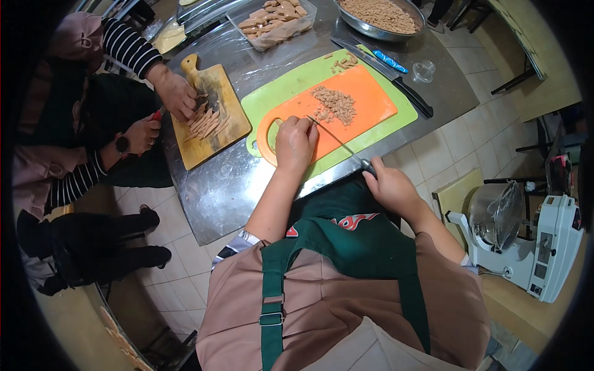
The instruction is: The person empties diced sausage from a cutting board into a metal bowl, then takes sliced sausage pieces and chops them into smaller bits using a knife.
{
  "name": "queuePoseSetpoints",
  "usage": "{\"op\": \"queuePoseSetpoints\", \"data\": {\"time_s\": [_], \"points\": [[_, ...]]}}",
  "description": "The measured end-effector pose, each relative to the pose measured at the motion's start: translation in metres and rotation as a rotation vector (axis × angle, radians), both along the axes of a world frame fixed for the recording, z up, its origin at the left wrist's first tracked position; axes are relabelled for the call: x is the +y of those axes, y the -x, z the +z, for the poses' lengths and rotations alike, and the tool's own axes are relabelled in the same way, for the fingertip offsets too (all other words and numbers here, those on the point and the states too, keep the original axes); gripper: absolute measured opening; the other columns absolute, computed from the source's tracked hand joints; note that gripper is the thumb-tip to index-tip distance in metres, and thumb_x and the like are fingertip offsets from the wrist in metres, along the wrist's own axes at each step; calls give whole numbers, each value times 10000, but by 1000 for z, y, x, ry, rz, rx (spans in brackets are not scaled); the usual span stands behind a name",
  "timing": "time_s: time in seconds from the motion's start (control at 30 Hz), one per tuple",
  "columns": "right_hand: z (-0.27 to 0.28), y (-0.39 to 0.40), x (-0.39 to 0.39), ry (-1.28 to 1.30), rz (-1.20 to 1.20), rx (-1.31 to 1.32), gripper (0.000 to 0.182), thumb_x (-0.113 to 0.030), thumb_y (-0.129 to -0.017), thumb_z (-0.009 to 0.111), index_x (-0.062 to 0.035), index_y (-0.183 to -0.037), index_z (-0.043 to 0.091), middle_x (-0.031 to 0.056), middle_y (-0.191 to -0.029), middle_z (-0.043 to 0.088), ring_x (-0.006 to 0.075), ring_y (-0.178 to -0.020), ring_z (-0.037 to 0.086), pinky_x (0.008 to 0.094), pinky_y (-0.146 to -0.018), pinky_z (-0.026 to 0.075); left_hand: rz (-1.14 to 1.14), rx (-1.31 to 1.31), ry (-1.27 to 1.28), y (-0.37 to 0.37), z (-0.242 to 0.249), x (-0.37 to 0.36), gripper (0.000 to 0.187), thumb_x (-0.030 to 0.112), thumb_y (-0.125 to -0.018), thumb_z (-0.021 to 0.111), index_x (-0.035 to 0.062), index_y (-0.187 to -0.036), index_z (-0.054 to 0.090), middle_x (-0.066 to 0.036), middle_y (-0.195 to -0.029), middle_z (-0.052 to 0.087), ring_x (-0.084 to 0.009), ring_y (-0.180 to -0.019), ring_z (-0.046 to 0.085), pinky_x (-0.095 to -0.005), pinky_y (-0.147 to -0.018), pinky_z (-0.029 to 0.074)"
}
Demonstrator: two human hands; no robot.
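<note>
Under the left hand, whatever the knife cuts is hidden.

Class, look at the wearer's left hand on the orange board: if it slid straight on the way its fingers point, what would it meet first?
Probably the pile of chopped pieces on the orange board, just beyond the left hand; depth is hard to judge.

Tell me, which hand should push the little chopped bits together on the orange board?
Probably the left hand. It rests flat on the orange board, beside the chopped pile, and holds nothing. The right hand is off the board at the table edge, gripping the knife handle.
</note>
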State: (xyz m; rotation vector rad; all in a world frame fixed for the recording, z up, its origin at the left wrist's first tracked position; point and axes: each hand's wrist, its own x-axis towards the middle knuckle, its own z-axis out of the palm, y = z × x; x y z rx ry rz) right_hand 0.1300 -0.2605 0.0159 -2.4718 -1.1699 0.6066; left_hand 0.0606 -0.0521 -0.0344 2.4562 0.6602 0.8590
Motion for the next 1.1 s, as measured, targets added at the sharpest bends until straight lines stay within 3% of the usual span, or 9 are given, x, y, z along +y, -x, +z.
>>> {"op": "queuePoseSetpoints", "data": {"time_s": [0.33, 0.63, 0.83, 1.1], "points": [[17, 2, -13, -45, -1, -40, 253, -262, -888, 489, -37, -992, 439, 219, -703, 607, 416, -666, 582, 508, -610, 448, -40, 2, 9, 8, 3, -1, 100, 84, -721, 645, -5, -688, 615, -155, -691, 570, -326, -688, 565, -413, -634, 467], [-11, 0, 20, -27, 20, -16, 245, -252, -890, 487, -31, -984, 441, 222, -722, 609, 407, -698, 591, 498, -635, 458, -65, 9, 38, 8, 6, 0, 61, 55, -710, 635, -4, -698, 636, -154, -712, 593, -324, -685, 580, -408, -642, 477], [6, 0, -11, -9, -14, 0, 245, -263, -887, 495, -43, -979, 442, 221, -722, 608, 411, -692, 585, 499, -614, 450, -21, -10, 78, 7, 2, -1, 59, 53, -712, 634, -1, -696, 617, -158, -703, 589, -323, -689, 580, -411, -636, 472], [-4, 1, 17, -12, 16, -96, 254, -268, -890, 486, -34, -977, 439, 212, -706, 603, 397, -690, 593, 493, -618, 463, -67, 20, 46, -2, 4, 5, 55, 54, -712, 615, -1, -703, 610, -168, -693, 576, -337, -667, 565, -419, -628, 466]]}}
